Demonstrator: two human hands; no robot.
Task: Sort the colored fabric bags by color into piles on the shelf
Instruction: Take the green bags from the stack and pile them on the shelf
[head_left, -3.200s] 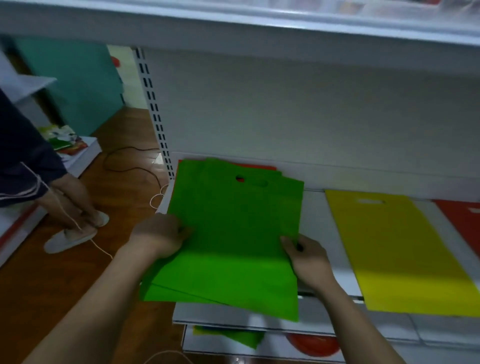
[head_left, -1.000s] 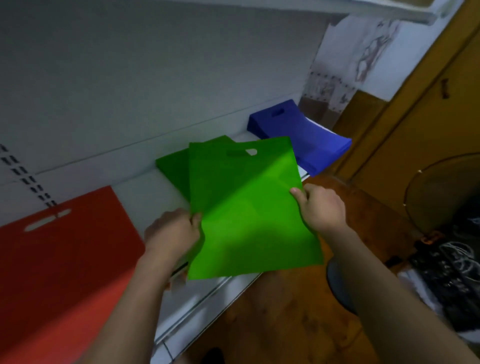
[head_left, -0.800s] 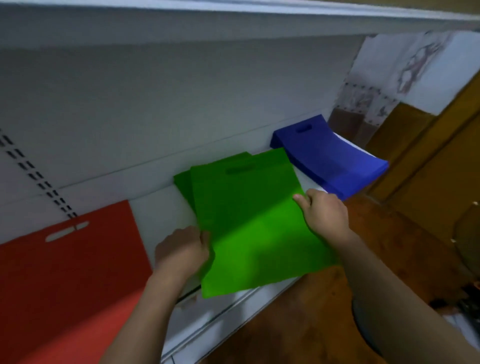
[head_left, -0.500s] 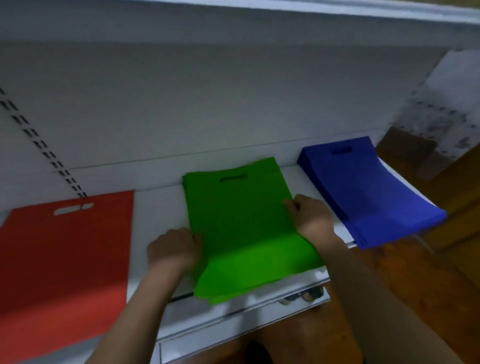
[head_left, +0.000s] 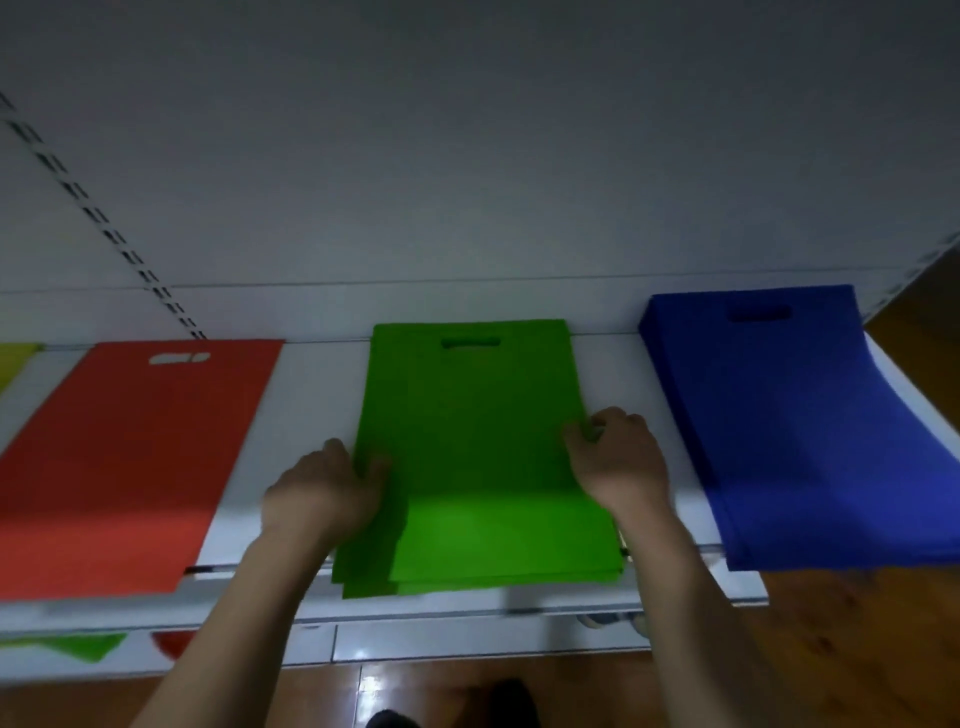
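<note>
A pile of green fabric bags (head_left: 478, 415) lies flat in the middle of the white shelf (head_left: 311, 415), handle holes toward the back wall. My left hand (head_left: 324, 491) grips the pile's left edge, and my right hand (head_left: 618, 460) grips its right edge. A red bag pile (head_left: 130, 457) lies to the left, and a thick blue pile (head_left: 795, 415) to the right, drooping over the front edge. A sliver of a yellow bag (head_left: 13, 361) shows at the far left.
The shelf's back panel (head_left: 467, 156) rises close behind the piles. On a lower shelf (head_left: 467, 639), at the bottom left, bits of green fabric (head_left: 72, 647) and red fabric (head_left: 166, 644) show. The wooden floor (head_left: 857, 649) lies below and to the right.
I carried the green bags to the right along the shelf and laid them on the green pile between red and blue. Both hands now hold the pile's side edges, squared up.
</note>
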